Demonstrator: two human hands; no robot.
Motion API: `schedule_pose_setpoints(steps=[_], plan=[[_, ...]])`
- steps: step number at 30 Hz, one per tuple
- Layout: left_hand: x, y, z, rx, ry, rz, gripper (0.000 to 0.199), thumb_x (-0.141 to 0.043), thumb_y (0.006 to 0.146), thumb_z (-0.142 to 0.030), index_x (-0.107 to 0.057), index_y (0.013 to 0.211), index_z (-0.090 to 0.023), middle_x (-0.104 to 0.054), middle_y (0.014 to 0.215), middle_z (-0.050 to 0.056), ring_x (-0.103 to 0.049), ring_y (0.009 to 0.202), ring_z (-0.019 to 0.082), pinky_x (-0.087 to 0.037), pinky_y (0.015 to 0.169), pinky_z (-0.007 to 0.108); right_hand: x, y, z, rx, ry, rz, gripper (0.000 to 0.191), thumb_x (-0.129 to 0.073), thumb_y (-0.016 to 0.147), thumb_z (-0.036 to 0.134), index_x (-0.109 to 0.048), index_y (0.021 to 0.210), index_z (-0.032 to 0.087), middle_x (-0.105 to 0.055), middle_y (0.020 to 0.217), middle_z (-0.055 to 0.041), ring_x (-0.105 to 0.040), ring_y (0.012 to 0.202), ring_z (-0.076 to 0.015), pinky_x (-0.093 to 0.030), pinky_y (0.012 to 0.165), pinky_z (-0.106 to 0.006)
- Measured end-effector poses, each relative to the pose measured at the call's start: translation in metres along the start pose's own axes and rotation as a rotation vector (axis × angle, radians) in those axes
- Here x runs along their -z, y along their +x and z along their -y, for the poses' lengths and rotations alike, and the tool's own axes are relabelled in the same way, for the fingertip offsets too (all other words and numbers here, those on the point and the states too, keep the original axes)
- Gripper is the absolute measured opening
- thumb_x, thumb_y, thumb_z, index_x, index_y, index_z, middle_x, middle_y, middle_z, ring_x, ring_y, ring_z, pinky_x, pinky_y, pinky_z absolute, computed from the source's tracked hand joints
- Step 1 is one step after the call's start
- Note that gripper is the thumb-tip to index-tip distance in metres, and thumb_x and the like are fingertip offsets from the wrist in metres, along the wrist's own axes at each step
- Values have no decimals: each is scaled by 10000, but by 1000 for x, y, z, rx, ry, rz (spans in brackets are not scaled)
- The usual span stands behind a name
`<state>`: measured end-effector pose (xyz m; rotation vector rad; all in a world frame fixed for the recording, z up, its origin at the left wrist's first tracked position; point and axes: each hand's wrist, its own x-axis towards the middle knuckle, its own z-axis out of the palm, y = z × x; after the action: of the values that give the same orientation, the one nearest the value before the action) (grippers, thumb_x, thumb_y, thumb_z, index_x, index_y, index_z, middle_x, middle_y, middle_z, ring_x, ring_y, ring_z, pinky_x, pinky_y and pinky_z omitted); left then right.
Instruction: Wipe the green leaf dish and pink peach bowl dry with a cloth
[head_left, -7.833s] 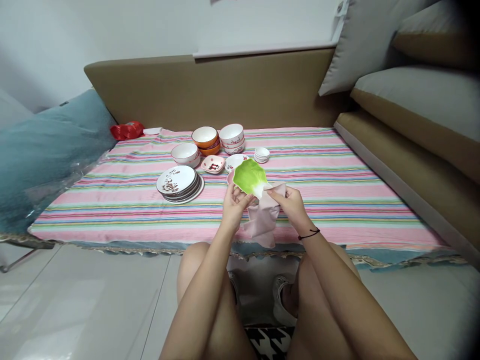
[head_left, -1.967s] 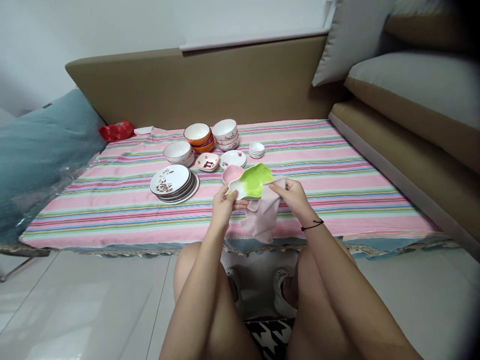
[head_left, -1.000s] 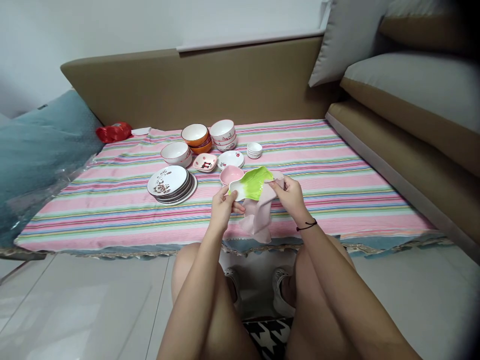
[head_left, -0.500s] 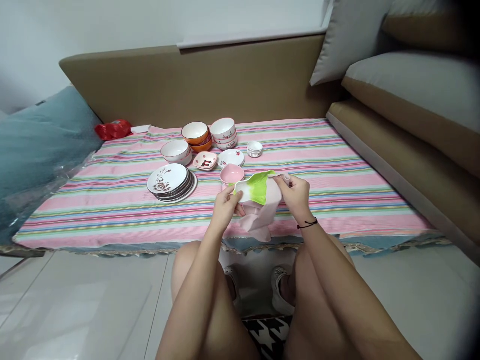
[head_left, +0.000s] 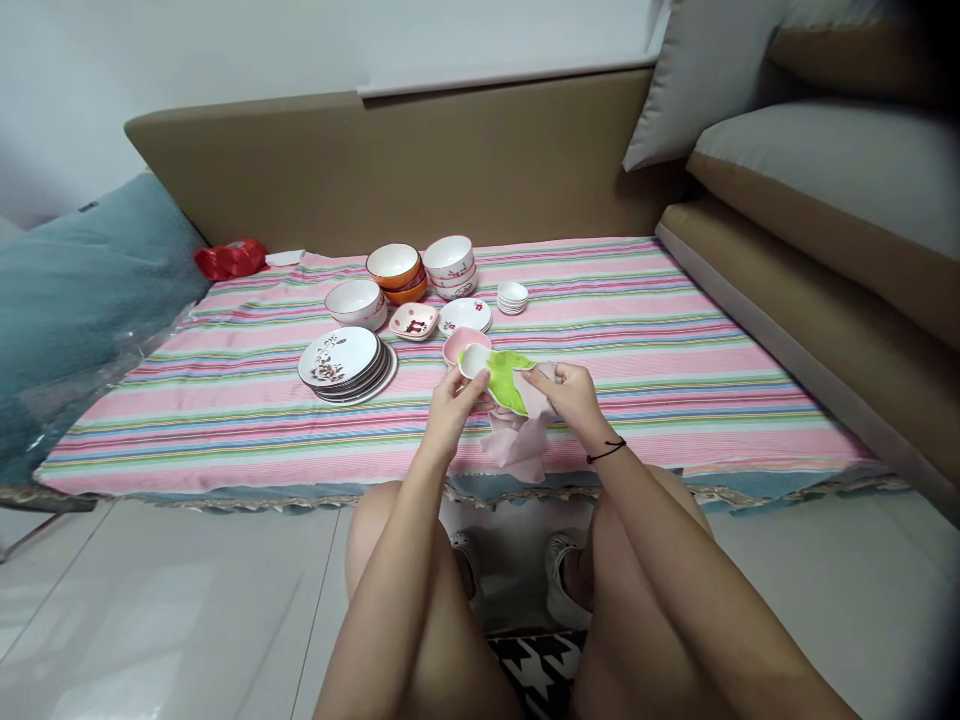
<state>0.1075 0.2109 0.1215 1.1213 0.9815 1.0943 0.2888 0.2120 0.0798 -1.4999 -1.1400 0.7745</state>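
Note:
A green and white leaf-shaped dish (head_left: 507,382) with a wavy rim is tilted above the front of the striped cover. Its left, white end is pinched in my left hand (head_left: 452,408), thumb on top. My right hand (head_left: 568,396) is closed on a pale pink cloth (head_left: 521,447) at the dish's right end. The cloth wraps under the dish and hangs down in loose folds. Just behind the dish's left end sits a pink bowl (head_left: 463,342), partly hidden by it.
A stack of plates (head_left: 339,357) stands to the left. Behind are a white bowl (head_left: 355,300), orange bowls (head_left: 394,265), flowered bowls (head_left: 449,258), a square dish (head_left: 413,319), flowered plates (head_left: 465,315) and small dishes (head_left: 512,295). Cushions (head_left: 810,240) rise at the right.
My right hand has shifted left and slightly down along the dish's edge with the cloth. The dish has tilted and turned, showing less of its hollow. My left hand keeps its hold.

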Motion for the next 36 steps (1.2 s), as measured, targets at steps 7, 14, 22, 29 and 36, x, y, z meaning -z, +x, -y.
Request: schedule_pose_setpoints(steps=[7,14,22,29,36], plan=[[-11,-3,3,62,-51,23,898,-785,587,-282,-294,1339,-290,-557,1221,91,-642,895,184,-558,701,303,-4,-5,6,-52,228,105,378,-694,618,509,-520,576,177,-506,563,18,-439,525,-104,-345,485,-237],[-7,1,2,5,-123,-39,720,-723,659,-324,-380,1289,-259,-645,1088,74,-648,878,180,-534,668,262,-9,-13,19,-139,393,207,438,-808,481,419,-608,790,181,-672,816,-49,-608,723,-185,-477,603,-277],[-9,2,6,93,-130,87,527,-733,648,-327,-551,1124,-194,-649,1107,78,-646,872,167,-540,696,262,-8,-4,8,-60,282,35,329,-711,627,477,-615,678,167,-597,650,-5,-528,599,-140,-412,548,-255],[-10,3,7,49,-102,4,660,-726,660,-392,-469,1239,-206,-672,1023,83,-649,805,167,-543,632,253,-1,0,12,40,299,112,279,-671,657,422,-605,778,180,-601,731,-15,-520,662,-147,-416,606,-260],[-10,3,9,30,1,6,635,-651,727,-483,-458,1281,-240,-659,818,23,-609,597,124,-519,532,234,8,-4,18,158,-61,35,508,-679,683,454,-286,489,196,-235,522,53,-247,513,-72,-177,471,-241]])
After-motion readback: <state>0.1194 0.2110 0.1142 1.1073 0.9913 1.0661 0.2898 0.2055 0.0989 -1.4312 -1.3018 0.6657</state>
